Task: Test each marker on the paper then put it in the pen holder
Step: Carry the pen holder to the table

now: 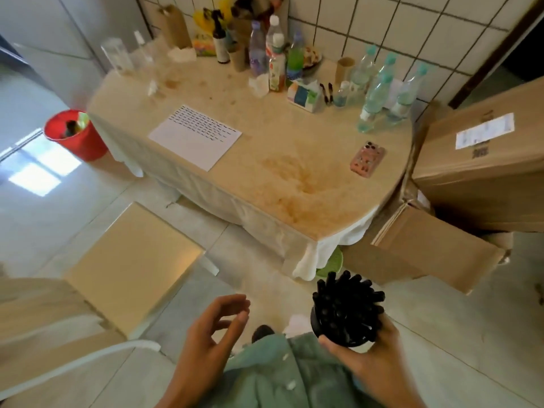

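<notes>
My right hand [371,357] grips a black pen holder [323,326] from below, low in the frame and away from the table. The holder is packed with several black markers [347,301], caps pointing up. My left hand [212,334] floats beside it, fingers loosely curled and holding nothing. A white sheet of paper [195,139] lies on the table, its upper part covered with rows of short black test strokes. Two more black markers [327,91] lie at the back of the table by the bottles.
The beige table [294,178] carries a pink phone [368,159], a tissue pack [304,94] and several bottles [379,89] along the tiled wall. Cardboard boxes [477,160] crowd the right side. A red bin [75,134] stands at the left, a flat board [132,266] on the floor.
</notes>
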